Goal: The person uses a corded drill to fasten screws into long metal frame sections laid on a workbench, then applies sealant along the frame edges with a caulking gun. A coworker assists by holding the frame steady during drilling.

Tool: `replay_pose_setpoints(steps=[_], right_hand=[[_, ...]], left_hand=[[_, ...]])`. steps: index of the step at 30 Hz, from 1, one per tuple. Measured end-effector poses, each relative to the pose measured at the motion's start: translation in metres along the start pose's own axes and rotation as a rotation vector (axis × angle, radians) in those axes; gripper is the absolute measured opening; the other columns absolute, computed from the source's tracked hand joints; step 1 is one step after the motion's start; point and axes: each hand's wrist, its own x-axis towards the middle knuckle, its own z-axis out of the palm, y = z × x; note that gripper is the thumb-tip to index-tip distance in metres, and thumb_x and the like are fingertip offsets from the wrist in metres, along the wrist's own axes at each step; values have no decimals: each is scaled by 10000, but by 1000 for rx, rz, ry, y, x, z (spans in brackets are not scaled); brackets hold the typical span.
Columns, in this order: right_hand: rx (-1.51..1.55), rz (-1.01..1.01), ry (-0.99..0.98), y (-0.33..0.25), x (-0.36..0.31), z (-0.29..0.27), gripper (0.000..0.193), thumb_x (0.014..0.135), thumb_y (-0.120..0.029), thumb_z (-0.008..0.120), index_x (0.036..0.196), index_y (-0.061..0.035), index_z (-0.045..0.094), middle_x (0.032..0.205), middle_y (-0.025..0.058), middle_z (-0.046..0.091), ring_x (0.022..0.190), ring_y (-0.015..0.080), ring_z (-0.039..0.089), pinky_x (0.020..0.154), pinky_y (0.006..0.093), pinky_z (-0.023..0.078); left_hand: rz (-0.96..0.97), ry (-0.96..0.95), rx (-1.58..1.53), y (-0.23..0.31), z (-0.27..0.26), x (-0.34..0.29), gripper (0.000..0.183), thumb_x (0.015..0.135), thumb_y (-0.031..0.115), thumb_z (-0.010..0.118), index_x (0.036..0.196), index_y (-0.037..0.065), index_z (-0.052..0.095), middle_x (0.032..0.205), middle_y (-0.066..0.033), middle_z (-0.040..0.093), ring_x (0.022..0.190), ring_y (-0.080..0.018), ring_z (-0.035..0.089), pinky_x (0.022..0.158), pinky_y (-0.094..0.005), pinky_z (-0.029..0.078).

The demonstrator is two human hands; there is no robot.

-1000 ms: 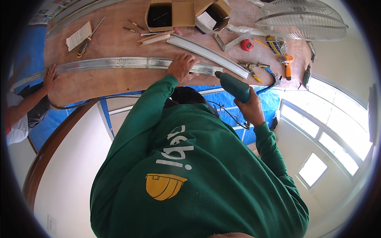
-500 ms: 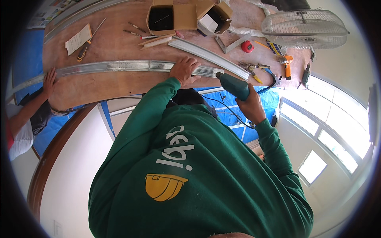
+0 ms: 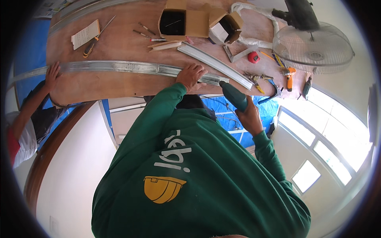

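A long silvery metal channel (image 3: 119, 66) lies along the near side of the wooden worktable. My left hand (image 3: 191, 77) presses over it near its right end, fingers curled around its edges. In my right hand (image 3: 251, 117) is a dark green power drill (image 3: 235, 96), gripped by its handle and tilted up to the left. The drill's nose meets or nearly meets the channel's right tip; actual contact is too small to tell. Further left, another person's hand (image 3: 52, 75) rests on the same channel.
Behind lie a second metal channel (image 3: 214, 65), a metal square (image 3: 240, 53), a red tape measure (image 3: 253, 57), cardboard boxes (image 3: 197, 23), a screwdriver (image 3: 90, 47) and paper (image 3: 85, 35). To the right are pliers (image 3: 257, 81), a hammer (image 3: 272, 93), an orange drill (image 3: 290, 78) and a fan (image 3: 314, 47).
The whole view has shifted, so the table's things sit further right in the picture. The drill points more steeply upward at the channel's end. Both hands keep their holds.
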Motion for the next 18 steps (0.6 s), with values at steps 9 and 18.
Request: replay_pose_setpoints(steps=[9, 18], right_hand=[[281, 148, -6, -37, -34, -48, 594, 859, -89, 867, 1399, 25, 647, 1174, 188, 803, 1063, 294, 765, 989, 438, 581], [347, -105, 28, -83, -31, 18, 643, 868, -95, 867, 1453, 25, 628, 1261, 243, 793, 1193, 371, 773, 1049, 459, 571]], left_hand=[[23, -59, -101, -11, -20, -7, 790, 843, 405, 956, 1523, 135, 658, 1420, -73, 644, 1348, -316, 589, 1184, -510, 480], [-120, 15, 30, -114, -140, -109, 904, 764, 435, 1001, 1542, 125, 662, 1487, -109, 643, 1390, -372, 566, 1215, -537, 459]])
